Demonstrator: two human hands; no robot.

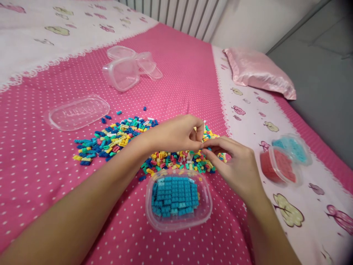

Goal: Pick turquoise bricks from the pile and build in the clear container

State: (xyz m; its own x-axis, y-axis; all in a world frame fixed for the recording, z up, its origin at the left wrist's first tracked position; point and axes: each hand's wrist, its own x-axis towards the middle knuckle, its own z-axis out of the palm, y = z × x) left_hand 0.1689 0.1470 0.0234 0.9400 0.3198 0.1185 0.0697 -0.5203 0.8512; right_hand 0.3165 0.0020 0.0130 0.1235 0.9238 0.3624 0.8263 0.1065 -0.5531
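Over the right part of a heap of small coloured building bricks, my two hands meet fingertip to fingertip. My left hand is closed in a pinch, its wrist crossing above the heap. The thumb and forefinger of my right hand are pinched together against the left fingertips. Whatever sits between them is too small and covered to make out, though a speck of blue shows there. Just below the hands stands a clear plastic tub with teal bricks packed in rows inside it.
A clear lid lies left of the heap. Clear tubs and lids are grouped farther back. On the right are a tub of red bricks and a tub of light-blue bricks. A pink pillow rests on the patterned bedspread.
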